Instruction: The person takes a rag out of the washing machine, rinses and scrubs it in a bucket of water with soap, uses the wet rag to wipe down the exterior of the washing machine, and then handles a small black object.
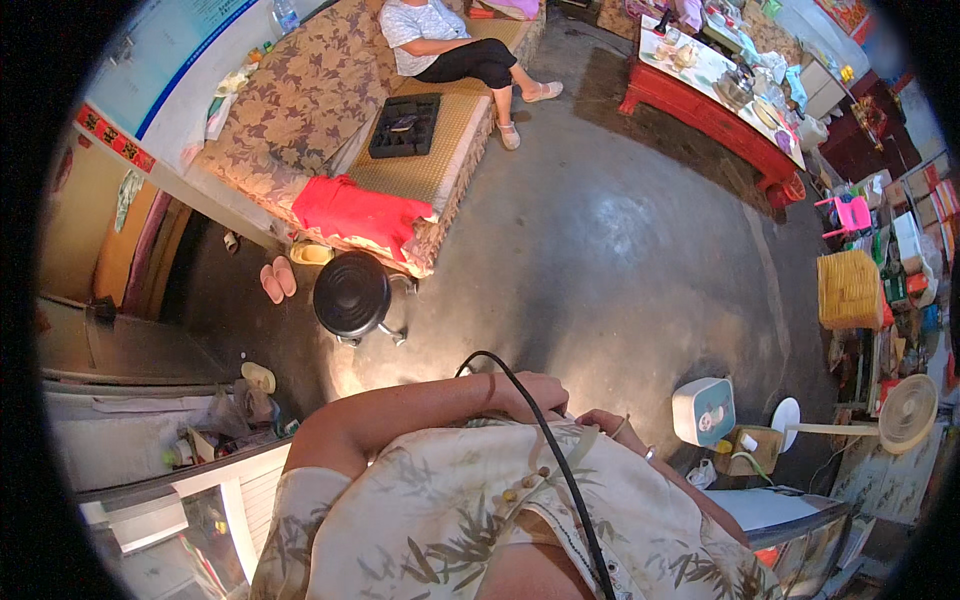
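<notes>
My left hand (536, 395) lies in front of my belly at the hem of a patterned shirt (427, 517), its fingers curled down. Whether it holds anything is hidden. Just right of it, my right hand (604, 421), with a bracelet at the wrist, has its fingertips by the shirt's lower edge and a pale strip of fabric; a grip on either cannot be made out. A black cable (551, 442) loops past my left hand and down over the shirt.
A black round stool (352, 294) stands ahead left, near pink slippers (278, 280). Beyond are a couch with a red cloth (360, 214), a black tray (405, 125) and a seated person. A red table (705, 112) is far right; a panda-patterned bin (703, 411) and a fan (906, 414) stand nearer.
</notes>
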`<action>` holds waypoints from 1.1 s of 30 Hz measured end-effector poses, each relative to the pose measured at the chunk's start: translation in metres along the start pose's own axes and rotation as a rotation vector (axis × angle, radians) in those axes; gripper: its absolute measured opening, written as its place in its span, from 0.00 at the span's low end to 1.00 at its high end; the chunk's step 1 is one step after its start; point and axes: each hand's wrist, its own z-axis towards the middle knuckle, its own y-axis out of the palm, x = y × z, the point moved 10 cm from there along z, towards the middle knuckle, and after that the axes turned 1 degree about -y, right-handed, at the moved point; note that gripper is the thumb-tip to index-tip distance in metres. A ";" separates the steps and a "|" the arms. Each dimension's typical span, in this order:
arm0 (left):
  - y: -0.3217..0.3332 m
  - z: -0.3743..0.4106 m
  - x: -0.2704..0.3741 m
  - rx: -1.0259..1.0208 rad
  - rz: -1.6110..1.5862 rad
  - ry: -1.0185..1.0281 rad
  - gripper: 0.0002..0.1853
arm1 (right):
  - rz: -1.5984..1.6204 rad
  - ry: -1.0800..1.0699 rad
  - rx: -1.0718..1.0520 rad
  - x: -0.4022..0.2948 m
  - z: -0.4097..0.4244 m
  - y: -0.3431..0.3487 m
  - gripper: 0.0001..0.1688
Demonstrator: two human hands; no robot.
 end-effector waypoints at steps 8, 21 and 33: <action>-0.006 0.001 0.008 0.038 -0.068 0.088 0.25 | 0.092 -0.035 0.019 0.008 -0.007 -0.005 0.18; -0.005 0.002 0.013 0.053 -0.171 0.239 0.23 | -0.223 0.105 -0.098 0.050 0.016 0.007 0.15; -0.002 0.006 0.013 0.069 -0.074 0.307 0.21 | 0.137 0.001 0.098 -0.007 -0.013 -0.003 0.16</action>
